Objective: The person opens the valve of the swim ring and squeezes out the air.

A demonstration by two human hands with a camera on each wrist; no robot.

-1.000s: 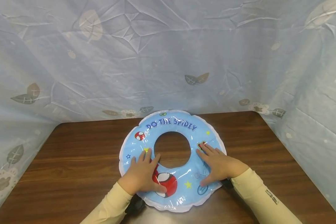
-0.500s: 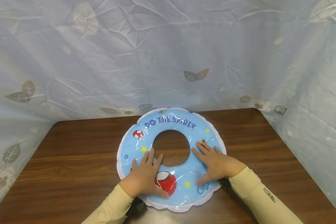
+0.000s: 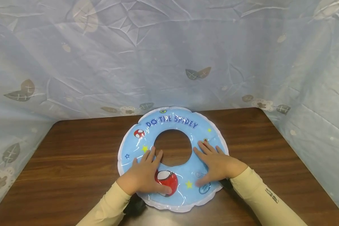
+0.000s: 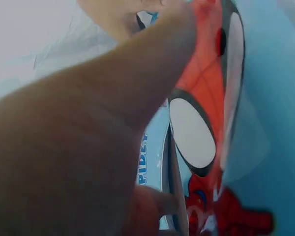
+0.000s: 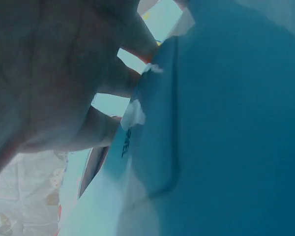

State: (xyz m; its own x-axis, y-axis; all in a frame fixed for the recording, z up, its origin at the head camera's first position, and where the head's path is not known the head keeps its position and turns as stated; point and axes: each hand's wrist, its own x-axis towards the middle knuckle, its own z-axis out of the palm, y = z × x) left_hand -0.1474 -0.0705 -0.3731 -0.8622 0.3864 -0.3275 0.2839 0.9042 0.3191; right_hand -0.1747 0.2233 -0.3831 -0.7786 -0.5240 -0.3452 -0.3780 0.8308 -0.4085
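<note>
A light blue inflatable swim ring (image 3: 186, 172) lies flat, printed with "DO THE SPIDEY", yellow stars and a red masked head (image 3: 169, 182). My left hand (image 3: 144, 175) rests on its near left part with fingers spread, thumb over the red head and fingertips by the center hole. On the right part rests my right hand (image 3: 218, 163), fingers also spread. The left wrist view has the thumb (image 4: 103, 93) close up beside the red print. Blue vinyl (image 5: 226, 123) fills much of the right wrist view, with a small whitish piece (image 5: 133, 115) near the fingers.
Under the ring is a dark wood-grain table (image 3: 73, 157), whose far edge meets a grey-blue leaf-patterned curtain (image 3: 158, 62). More curtain hangs at both sides. A black device (image 3: 134, 205) sits under the left wrist, by the beige sleeve (image 3: 101, 204).
The head view has tilted slightly. Both hands stay on the ring with only small shifts: the right hand slid a little toward the center hole, and the left moved slightly leftward in the last half second.
</note>
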